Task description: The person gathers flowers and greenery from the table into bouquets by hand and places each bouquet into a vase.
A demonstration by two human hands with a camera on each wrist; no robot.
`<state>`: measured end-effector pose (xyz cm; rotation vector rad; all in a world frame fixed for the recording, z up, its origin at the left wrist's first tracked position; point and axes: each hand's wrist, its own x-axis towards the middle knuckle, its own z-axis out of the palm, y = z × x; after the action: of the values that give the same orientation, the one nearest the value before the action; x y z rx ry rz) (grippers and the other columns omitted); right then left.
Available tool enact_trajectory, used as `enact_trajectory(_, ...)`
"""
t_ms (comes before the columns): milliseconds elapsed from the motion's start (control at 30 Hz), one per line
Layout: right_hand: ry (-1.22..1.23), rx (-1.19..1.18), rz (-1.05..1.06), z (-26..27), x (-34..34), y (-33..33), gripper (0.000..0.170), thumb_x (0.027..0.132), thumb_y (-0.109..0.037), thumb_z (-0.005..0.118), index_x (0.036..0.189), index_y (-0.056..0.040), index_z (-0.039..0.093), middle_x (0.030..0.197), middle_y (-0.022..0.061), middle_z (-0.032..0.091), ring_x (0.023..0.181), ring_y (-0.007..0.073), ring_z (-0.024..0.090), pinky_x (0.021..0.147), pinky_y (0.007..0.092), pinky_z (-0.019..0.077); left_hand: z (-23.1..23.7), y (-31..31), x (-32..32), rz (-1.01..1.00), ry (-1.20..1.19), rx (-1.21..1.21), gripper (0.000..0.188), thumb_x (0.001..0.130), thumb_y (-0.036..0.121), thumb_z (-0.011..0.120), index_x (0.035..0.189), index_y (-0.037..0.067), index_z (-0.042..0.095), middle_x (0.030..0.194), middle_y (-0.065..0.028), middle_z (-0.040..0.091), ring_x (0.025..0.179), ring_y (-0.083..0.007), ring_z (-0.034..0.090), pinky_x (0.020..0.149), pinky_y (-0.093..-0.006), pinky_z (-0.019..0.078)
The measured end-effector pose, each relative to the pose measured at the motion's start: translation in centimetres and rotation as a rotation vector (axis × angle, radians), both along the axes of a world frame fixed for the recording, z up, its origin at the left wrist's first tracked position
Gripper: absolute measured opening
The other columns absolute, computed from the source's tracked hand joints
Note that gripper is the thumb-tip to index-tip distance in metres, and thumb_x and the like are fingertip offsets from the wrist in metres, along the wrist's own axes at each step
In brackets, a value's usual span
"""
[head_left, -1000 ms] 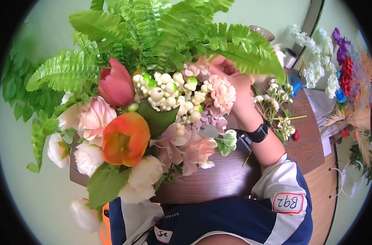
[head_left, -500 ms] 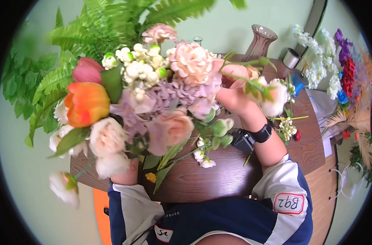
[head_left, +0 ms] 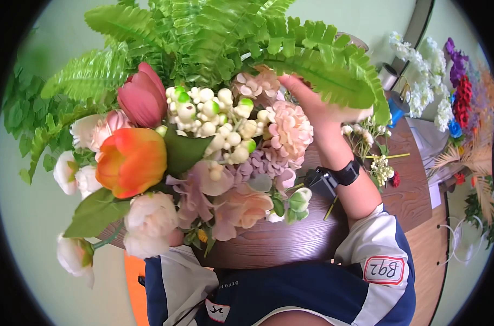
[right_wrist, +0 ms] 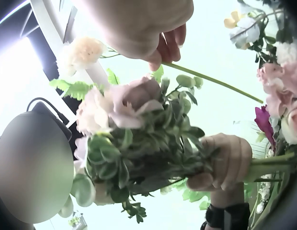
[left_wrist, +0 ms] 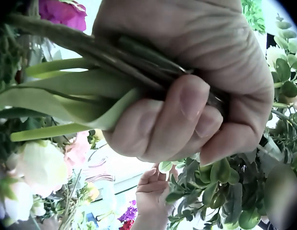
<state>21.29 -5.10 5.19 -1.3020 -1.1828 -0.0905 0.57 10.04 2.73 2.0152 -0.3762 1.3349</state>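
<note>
My left hand (left_wrist: 187, 96) grips a thick bundle of stems (left_wrist: 124, 62) under a mixed bouquet. In the head view that hand hides beneath the flowers. The bouquet shows an orange tulip (head_left: 132, 163), a pink tulip (head_left: 143, 93), white berries (head_left: 214, 117), a pink carnation-like bloom (head_left: 291, 133) and, along the top, fern fronds (head_left: 203, 38). In the right wrist view, my right hand (right_wrist: 143, 28) pinches a long green stem (right_wrist: 215, 82) carrying a pale cream flower (right_wrist: 81, 53). Part of the right hand lies behind a frond in the head view.
On the wooden table (head_left: 268, 250), small white flower sprigs (head_left: 358, 136) and a red bloom (head_left: 395, 178) lie right of the bouquet. A metal cup (head_left: 387, 76) and a blue object (head_left: 397, 108) stand farther back. Colourful flowers (head_left: 457, 92) fill the right side.
The bouquet turned and tipped left, then swung back, its fern again over the vase and right hand. The cream flower seen by the right hand half a second ago is hidden in the head view.
</note>
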Motion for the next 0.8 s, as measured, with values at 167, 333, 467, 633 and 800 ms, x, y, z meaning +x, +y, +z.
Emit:
enact_trajectory(167,0.156,0.255,0.472,-1.6,-1.2,1.0,0.02,0.074,-0.005,0.065,0.094,-0.0006,0.063,0.085,0.0039,0.066,0.068,0.0107,0.06,0.057,0.0248,0.0468,-0.3,-0.2,0.2,0.042,-0.011,0.035,0.023,0.077,0.029,0.06,0.083,0.008,0.053,0.081,-0.0049,0.052,0.069,-0.0186,0.052,0.061,-0.028,0.041)
enact_trajectory(333,-0.181,-0.197,-0.045,-6.5,2.8,2.5,0.015,0.076,-0.007,0.067,0.088,-0.004,0.058,0.085,-0.0022,0.059,0.076,0.0047,0.053,0.067,0.0192,0.0431,-0.6,-0.2,0.1,0.092,-0.032,0.07,0.023,0.076,0.029,0.06,0.084,0.008,0.053,0.083,-0.0053,0.052,0.07,-0.0189,0.053,0.062,-0.0281,0.0417)
enact_trajectory(467,-0.179,-0.188,0.199,-3.5,1.1,1.1,0.014,0.078,-0.008,0.065,0.089,-0.0032,0.058,0.081,-0.002,0.058,0.073,0.0049,0.053,0.065,0.0191,0.0431,-1.0,-0.4,0.2,0.133,-0.052,0.095,0.024,0.076,0.029,0.061,0.085,0.008,0.054,0.084,-0.0056,0.053,0.071,-0.0192,0.053,0.063,-0.0283,0.0422)
enact_trajectory(633,-0.051,-0.084,0.495,1.2,-1.1,-0.5,0.029,0.073,-0.009,0.071,0.098,-0.0004,0.059,0.086,0.0012,0.061,0.078,0.0093,0.056,0.07,0.022,0.0458,-1.2,-0.5,0.4,0.177,-0.074,0.135,0.025,0.075,0.029,0.062,0.086,0.008,0.054,0.085,-0.006,0.053,0.072,-0.0195,0.054,0.064,-0.0284,0.0428)
enact_trajectory(800,0.379,-0.071,0.602,1.2,-3.0,-0.8,0.024,0.069,-0.008,0.07,0.088,0.0002,0.059,0.081,0.0018,0.059,0.07,0.0102,0.055,0.062,0.0262,0.0451,-1.6,-0.6,0.6,0.218,-0.091,0.173,0.026,0.074,0.029,0.063,0.087,0.008,0.055,0.087,-0.0064,0.054,0.074,-0.0199,0.055,0.065,-0.0286,0.0435)
